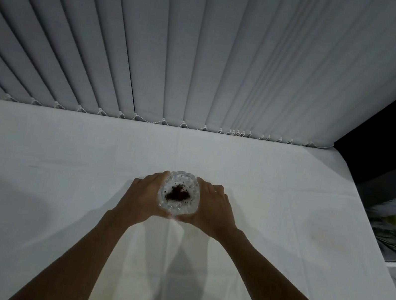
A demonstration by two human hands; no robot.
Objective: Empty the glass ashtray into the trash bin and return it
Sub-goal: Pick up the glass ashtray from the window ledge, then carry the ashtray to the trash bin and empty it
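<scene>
A clear cut-glass ashtray (181, 182) sits in the middle of a table covered with a white cloth (56, 178). Dark ash and crumbs lie in its bowl. My left hand (145, 194) cups the ashtray's left side and my right hand (212, 208) cups its right side, thumbs nearly meeting at the near rim. Whether it is lifted off the cloth I cannot tell. No trash bin is in view.
Grey vertical blinds (181, 55) hang along the table's far edge. The table's right edge drops off to a dark floor with green leaves and a yellow object (394, 220). A dark panel (389, 145) stands at the back right.
</scene>
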